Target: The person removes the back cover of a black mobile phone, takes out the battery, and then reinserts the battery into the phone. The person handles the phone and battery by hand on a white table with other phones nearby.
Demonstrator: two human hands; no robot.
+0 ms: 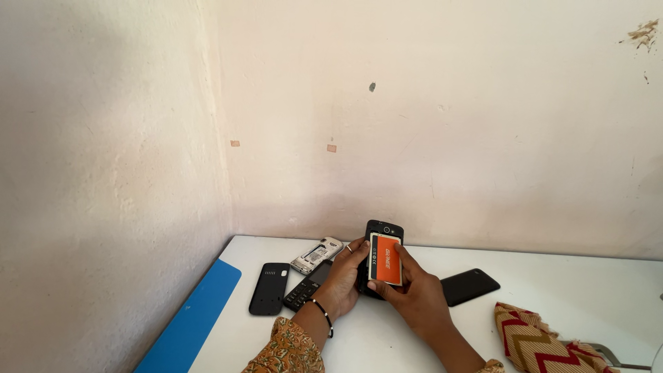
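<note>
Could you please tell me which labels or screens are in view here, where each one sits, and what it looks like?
Battery label: on the battery in the open phone between left hand and right hand; rectangular, orange and white.
Sticker: inside the silver open-backed phone by the wall; small, pale, print too small to tell.
Keypad phone screen: beneath the left hand; dark, unlit.

orange battery (386, 260), black phone (382, 230), zigzag cloth (535, 341)

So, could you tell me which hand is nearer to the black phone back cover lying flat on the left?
Left. The left hand is just beside the black cover; the right hand is farther away.
</note>
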